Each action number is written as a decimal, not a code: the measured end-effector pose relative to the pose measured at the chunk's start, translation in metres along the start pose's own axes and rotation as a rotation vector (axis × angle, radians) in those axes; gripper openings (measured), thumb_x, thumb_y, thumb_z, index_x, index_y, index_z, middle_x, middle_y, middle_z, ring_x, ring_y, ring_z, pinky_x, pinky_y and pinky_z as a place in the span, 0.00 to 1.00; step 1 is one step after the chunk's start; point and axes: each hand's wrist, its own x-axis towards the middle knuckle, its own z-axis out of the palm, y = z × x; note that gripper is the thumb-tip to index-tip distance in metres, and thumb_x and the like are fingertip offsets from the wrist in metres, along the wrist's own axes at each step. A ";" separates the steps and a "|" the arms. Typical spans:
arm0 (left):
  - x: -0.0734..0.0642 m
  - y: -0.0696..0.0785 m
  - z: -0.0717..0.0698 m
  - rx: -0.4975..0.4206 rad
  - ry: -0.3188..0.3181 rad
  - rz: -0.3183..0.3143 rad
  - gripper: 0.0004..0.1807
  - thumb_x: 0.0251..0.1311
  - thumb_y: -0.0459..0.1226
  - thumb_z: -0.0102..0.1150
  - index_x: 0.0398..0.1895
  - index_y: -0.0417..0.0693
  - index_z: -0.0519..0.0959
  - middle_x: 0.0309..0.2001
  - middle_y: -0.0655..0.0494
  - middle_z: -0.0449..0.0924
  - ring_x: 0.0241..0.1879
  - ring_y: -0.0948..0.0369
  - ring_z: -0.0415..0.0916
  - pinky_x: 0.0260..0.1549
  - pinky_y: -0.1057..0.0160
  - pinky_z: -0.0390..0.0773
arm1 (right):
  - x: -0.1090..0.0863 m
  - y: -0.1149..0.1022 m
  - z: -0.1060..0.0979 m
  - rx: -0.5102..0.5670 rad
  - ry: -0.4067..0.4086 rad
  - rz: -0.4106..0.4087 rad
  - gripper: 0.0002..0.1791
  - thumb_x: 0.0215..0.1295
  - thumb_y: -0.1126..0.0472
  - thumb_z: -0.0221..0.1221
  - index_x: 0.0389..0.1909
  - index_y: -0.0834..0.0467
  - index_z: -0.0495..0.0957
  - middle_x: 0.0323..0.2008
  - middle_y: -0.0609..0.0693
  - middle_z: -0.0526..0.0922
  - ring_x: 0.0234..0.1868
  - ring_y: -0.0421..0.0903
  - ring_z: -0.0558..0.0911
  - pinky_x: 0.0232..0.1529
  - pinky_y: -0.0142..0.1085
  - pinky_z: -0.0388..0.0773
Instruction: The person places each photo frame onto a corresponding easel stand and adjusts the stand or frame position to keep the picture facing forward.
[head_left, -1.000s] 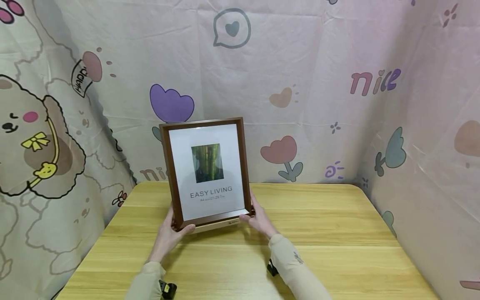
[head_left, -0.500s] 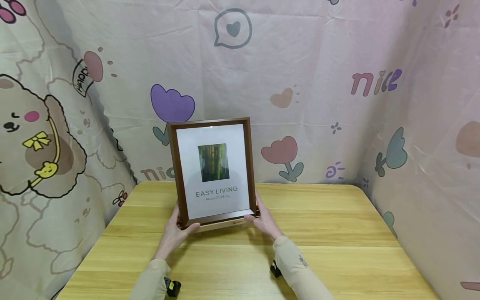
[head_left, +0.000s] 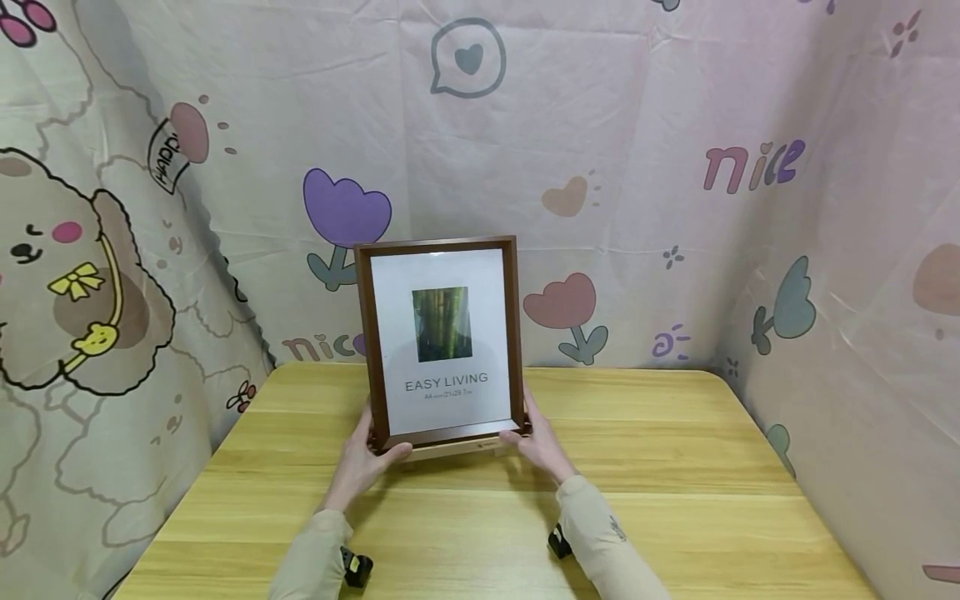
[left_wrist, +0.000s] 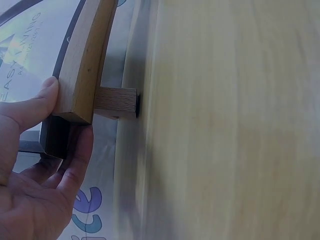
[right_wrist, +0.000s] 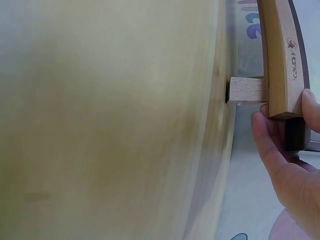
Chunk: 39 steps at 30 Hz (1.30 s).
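A brown picture frame (head_left: 376, 350) stands almost upright, leaning back a little, over the middle of the table. Behind its glass is a white sheet (head_left: 390, 333) with a green bamboo picture and the words EASY LIVING. The frame sits on a pale wooden ledge (head_left: 453, 448) of a stand, marked with a small logo. In the wrist views short wooden legs (left_wrist: 116, 100) with dark ends jut from under the ledge. My left hand (head_left: 356, 467) grips the lower left corner, thumb at the front. At the lower right corner my right hand (head_left: 546, 450) grips likewise, its fingers (right_wrist: 267, 142) underneath.
The wooden table (head_left: 660, 450) spreads out on both sides of the frame. Behind it hangs a printed cloth (head_left: 615, 100) with flowers and hearts, which also runs down the left and right sides. Each wrist carries a small black camera (head_left: 358, 570).
Both hands have carried the picture frame and its stand steadily to the right across the table, with the grip unchanged. The frame looks slightly more upright in its sideways tilt.
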 end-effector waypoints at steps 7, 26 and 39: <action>0.004 0.005 0.006 -0.023 -0.032 -0.021 0.62 0.55 0.47 0.74 0.83 0.56 0.40 0.63 0.31 0.75 0.61 0.38 0.76 0.64 0.38 0.74 | -0.003 0.003 -0.006 -0.006 0.019 -0.009 0.59 0.61 0.67 0.66 0.82 0.48 0.35 0.72 0.72 0.63 0.63 0.68 0.77 0.71 0.66 0.63; 0.012 0.015 0.025 -0.067 -0.055 0.007 0.62 0.54 0.44 0.75 0.83 0.49 0.41 0.67 0.29 0.71 0.63 0.37 0.75 0.65 0.39 0.73 | -0.012 0.011 -0.023 0.005 0.053 0.039 0.60 0.60 0.69 0.66 0.82 0.44 0.35 0.61 0.73 0.76 0.57 0.64 0.81 0.65 0.61 0.74; 0.018 0.023 0.034 -0.076 -0.075 0.030 0.62 0.54 0.42 0.75 0.82 0.47 0.41 0.69 0.29 0.67 0.66 0.36 0.72 0.69 0.39 0.67 | -0.016 0.016 -0.029 -0.014 0.093 0.058 0.60 0.60 0.70 0.65 0.82 0.46 0.35 0.66 0.73 0.72 0.60 0.66 0.80 0.68 0.61 0.70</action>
